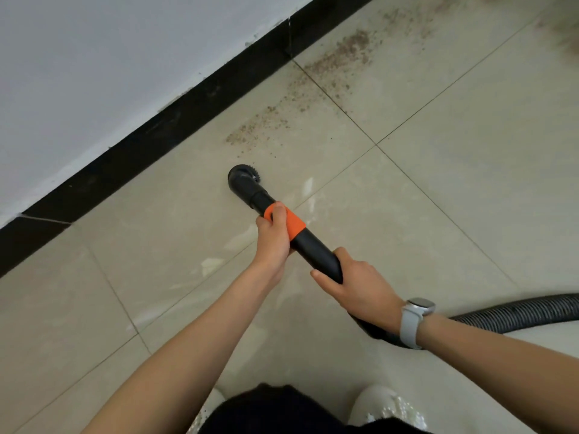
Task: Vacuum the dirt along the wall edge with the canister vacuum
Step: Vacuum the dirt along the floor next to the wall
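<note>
- Head view, looking down: my black vacuum wand, banded by an orange collar, slants across pale floor tiles toward the black baseboard, which serves as the landmark.
- At the wand's far end, a round brush nozzle sits on or just over the tile, near the baseboard but apart from it, with bare tile between the two.
- A trail of brown dirt runs alongside the baseboard, starting just beyond the nozzle and thickening farther off; the nearest specks lie close to the bristles.
- My left hand is wrapped around the wand at the orange collar, thumb laid on top.
- My right hand, farther from the baseboard, curls round the wand's rear end; a white watch sits on that wrist.
- Ribbed hose leaves behind my right wrist, curving away from the baseboard to the frame edge.
- Open tile spreads on the side of the wand away from the baseboard; a white wall rises above it.
</note>
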